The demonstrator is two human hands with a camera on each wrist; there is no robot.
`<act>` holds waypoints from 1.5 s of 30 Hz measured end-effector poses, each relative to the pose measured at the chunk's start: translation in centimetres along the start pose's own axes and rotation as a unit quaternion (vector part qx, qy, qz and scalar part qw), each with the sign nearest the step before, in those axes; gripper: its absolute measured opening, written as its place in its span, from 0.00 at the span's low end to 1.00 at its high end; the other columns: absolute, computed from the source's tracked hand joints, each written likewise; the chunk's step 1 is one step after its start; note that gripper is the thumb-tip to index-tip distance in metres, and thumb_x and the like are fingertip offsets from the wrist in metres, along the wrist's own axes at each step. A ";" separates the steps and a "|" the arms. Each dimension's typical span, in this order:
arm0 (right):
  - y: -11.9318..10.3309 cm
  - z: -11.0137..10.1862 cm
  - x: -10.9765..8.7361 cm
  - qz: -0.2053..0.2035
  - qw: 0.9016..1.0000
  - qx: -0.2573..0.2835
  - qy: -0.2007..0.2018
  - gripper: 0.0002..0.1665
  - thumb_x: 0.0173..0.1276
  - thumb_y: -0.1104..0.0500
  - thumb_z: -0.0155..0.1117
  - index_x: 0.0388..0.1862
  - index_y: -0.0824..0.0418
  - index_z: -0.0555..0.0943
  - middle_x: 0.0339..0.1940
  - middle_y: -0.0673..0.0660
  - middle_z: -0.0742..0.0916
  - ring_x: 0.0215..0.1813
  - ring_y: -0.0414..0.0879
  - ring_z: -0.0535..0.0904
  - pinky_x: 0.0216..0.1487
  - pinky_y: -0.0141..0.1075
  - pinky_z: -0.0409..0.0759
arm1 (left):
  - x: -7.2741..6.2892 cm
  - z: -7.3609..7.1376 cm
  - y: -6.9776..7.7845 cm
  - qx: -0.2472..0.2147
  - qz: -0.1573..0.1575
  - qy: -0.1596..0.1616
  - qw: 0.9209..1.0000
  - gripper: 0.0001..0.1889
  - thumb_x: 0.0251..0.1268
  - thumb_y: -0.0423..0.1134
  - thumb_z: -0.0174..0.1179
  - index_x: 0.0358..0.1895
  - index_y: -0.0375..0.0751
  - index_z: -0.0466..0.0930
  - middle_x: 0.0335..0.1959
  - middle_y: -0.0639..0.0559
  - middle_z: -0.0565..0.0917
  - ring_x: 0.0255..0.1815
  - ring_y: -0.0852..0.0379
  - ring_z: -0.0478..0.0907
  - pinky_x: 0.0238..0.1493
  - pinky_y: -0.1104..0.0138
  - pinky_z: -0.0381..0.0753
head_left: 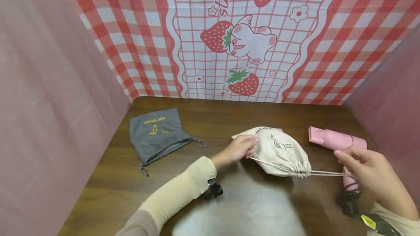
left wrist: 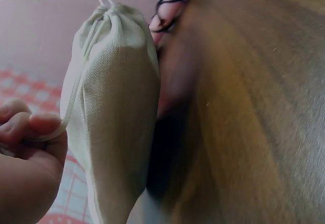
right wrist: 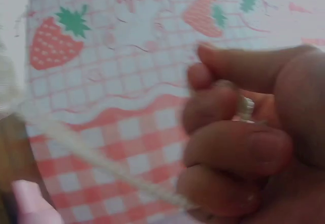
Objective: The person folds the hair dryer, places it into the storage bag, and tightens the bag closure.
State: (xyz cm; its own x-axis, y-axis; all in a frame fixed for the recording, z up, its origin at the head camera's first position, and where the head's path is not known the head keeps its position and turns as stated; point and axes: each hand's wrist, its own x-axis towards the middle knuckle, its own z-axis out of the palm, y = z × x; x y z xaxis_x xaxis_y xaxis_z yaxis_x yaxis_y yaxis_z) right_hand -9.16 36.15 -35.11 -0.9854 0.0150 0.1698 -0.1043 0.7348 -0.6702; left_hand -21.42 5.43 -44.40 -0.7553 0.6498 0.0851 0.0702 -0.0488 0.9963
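Note:
A cream drawstring bag (head_left: 282, 152) with a printed hair dryer hangs between the two hands, its gathered mouth toward the right. My left hand (head_left: 241, 146) grips a drawstring at the bag's left side; in the left wrist view the white cord (left wrist: 76, 89) runs from the cinched mouth into those curled fingers. Farther right, my right hand (head_left: 377, 174) holds the other end of the drawstring (head_left: 328, 173), pulled taut. The right wrist view shows this cord (right wrist: 119, 173) entering the curled fingers. The bag looks full; its contents are hidden.
A pink hair dryer (head_left: 338, 139) lies at the right, its handle and dark cord partly behind the right hand. A grey "Hair Dryer" pouch (head_left: 157, 134) lies flat on the wooden table (head_left: 108, 177) at the left. Pink side curtains (head_left: 49, 83) and a strawberry-patterned cloth (head_left: 141, 46) enclose the table.

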 end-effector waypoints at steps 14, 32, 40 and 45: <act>1.9 3.7 4.0 -0.075 0.986 -0.038 -0.141 0.20 0.71 0.60 0.60 0.17 0.58 0.70 0.13 0.41 0.68 0.16 0.31 0.61 0.16 0.32 0.62 | 0.9 -2.0 0.0 0.358 0.053 -0.044 0.931 0.16 0.76 0.44 0.48 0.25 0.45 0.69 0.17 0.60 0.63 0.20 0.66 0.61 0.26 0.76 0.63; 5.5 7.1 9.1 -0.007 0.998 0.001 0.061 0.21 0.73 0.54 0.57 0.27 0.70 0.79 0.15 0.47 0.78 0.17 0.34 0.72 0.20 0.27 0.72 | 4.7 -6.7 -1.2 0.192 0.028 0.143 0.971 0.19 0.76 0.41 0.48 0.28 0.30 0.74 0.25 0.39 0.82 0.25 0.51 0.79 0.30 0.74 0.75; 7.2 6.3 7.4 0.003 0.998 -0.004 0.067 0.19 0.73 0.58 0.57 0.26 0.71 0.80 0.16 0.40 0.77 0.20 0.30 0.68 0.21 0.27 0.68 | 2.9 -7.9 -1.8 0.283 -0.001 0.209 0.936 0.20 0.74 0.45 0.51 0.27 0.33 0.78 0.28 0.39 0.84 0.25 0.61 0.71 0.31 0.72 0.70; 7.6 6.1 6.3 0.020 0.998 -0.013 0.066 0.19 0.72 0.56 0.58 0.25 0.69 0.82 0.14 0.42 0.78 0.20 0.31 0.68 0.21 0.30 0.66 | 2.1 -8.3 -1.7 0.300 -0.040 0.207 0.931 0.22 0.74 0.48 0.50 0.30 0.32 0.80 0.29 0.40 0.86 0.25 0.62 0.74 0.32 0.71 0.72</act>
State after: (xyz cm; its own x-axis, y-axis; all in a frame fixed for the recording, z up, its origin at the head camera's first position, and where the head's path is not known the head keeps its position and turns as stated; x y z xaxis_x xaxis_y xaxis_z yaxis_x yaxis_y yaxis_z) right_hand -16.93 37.74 -43.54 -0.9623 0.1329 0.2371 -0.0592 0.7488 -0.6602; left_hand -28.52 0.56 -45.88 -0.9509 0.2803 0.1310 0.2610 0.4990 0.8264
